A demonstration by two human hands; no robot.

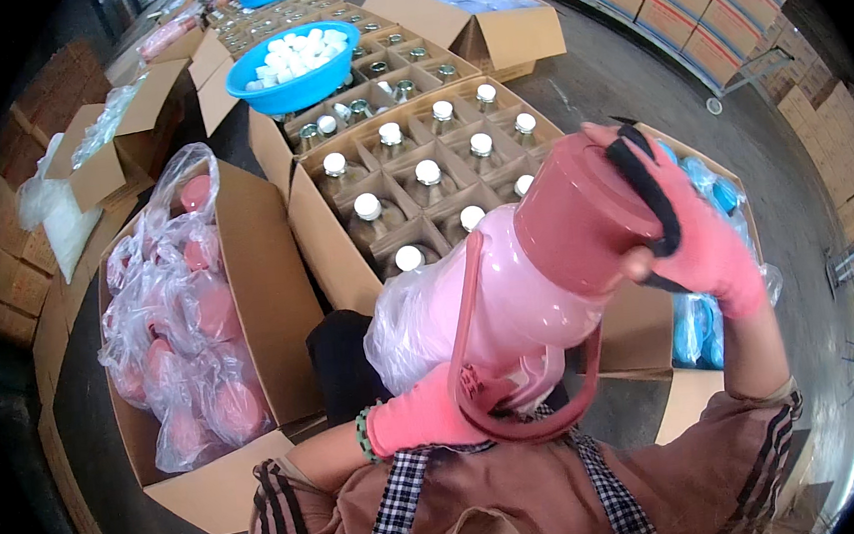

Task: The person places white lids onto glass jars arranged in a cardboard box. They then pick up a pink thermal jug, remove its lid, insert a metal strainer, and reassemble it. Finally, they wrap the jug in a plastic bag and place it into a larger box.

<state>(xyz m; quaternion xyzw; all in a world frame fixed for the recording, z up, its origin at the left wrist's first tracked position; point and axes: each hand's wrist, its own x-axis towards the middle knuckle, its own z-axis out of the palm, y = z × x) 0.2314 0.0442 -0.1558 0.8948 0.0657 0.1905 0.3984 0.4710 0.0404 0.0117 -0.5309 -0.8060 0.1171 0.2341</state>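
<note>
Head view, hands (700,235) on pink jug (558,302), right clasping lid (583,214), left's grip hidden, bottle carton (331,259) beyond, boxes (268,280) flanking

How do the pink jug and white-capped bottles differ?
The pink jug is tilted between the left hand and right hand; the white-capped bottles stand upright. The jug's lid is dusky pink; the bottles' caps are white. The jug is pink; the bottles are clear. Both have covered tops.
</note>
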